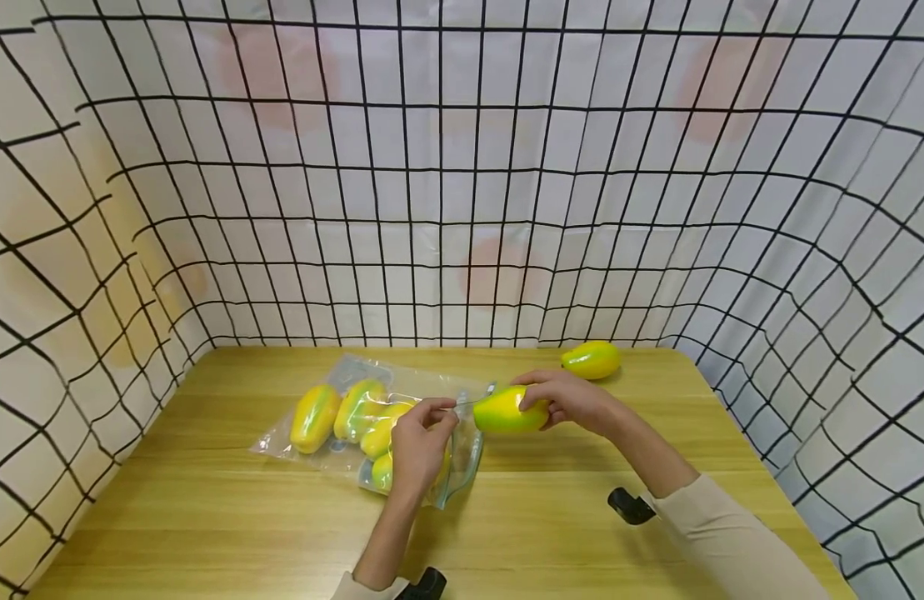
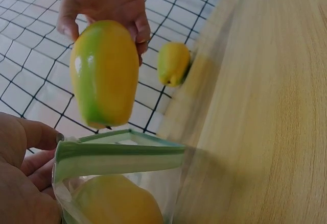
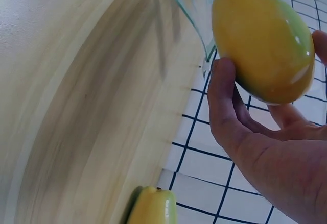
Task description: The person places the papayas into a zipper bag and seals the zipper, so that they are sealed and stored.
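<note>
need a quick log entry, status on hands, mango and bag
Left hand pinches open the zip bag mouth. Right hand grips a mango at the opening, not yet inside. One spare mango behind; nothing blocking.

A: Head view. What does the right hand [image 1: 570, 400] hold?
B: A yellow-green mango [image 1: 506, 411], gripped at its right end, lying level just above the wooden table [image 1: 207, 517], its left end at the mouth of the clear bag [image 1: 372, 429].
A: Left hand [image 1: 420, 442]?
B: Pinching the bag's rim, beside the mango's tip.
A: Bag contents?
B: Several mangoes [image 1: 315, 417] inside, side by side.
A: Anything else?
B: One loose mango [image 1: 591, 360] near the far table edge, by the grid-patterned cloth [image 1: 462, 167].
</note>
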### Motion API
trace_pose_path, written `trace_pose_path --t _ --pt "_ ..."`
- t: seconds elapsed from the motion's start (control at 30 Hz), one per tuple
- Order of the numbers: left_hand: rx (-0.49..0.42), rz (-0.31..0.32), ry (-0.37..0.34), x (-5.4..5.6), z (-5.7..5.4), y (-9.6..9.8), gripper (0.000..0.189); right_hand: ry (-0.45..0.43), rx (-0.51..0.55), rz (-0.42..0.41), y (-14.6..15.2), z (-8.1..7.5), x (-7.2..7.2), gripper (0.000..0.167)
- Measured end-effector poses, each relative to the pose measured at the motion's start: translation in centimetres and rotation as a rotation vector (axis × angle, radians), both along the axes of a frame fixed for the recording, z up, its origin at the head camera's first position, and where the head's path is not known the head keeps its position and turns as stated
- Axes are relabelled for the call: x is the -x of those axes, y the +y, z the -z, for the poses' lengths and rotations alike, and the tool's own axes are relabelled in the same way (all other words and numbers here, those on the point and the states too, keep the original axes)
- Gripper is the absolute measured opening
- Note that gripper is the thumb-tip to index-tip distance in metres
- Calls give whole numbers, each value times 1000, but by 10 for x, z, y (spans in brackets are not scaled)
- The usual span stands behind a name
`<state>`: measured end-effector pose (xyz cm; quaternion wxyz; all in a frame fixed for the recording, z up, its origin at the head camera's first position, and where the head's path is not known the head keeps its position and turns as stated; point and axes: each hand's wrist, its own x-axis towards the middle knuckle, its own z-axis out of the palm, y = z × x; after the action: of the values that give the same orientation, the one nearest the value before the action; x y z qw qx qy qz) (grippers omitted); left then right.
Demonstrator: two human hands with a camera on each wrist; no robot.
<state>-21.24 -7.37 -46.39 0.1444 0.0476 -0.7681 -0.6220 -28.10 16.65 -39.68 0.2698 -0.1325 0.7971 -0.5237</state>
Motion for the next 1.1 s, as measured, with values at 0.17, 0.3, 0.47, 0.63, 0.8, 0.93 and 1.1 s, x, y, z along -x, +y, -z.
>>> trace_pose_path --t 0.17,0.3,0.47,0.63,0.8,0.93,1.1 --pt "2 -3 -1 0 1 -1 16 -26 -9 -29 -5 7 -2 59" --pt "5 1 4 -1 2 -2 16 -14 -18 -12 -10 15 -3 55" --pt "2 3 5 -1 2 -2 16 -14 5 -18 -20 25 -6 52" --pt "2 1 0 0 1 0 16 -52 27 0 -30 36 -10 54" --pt "8 3 -1 0 1 2 16 -47 44 32 -35 41 -12 58" --pt "8 6 1 0 0 2 16 -44 36 67 -38 45 -13 62" --pt "7 4 -7 0 1 1 16 -47 20 130 -45 51 -16 68"
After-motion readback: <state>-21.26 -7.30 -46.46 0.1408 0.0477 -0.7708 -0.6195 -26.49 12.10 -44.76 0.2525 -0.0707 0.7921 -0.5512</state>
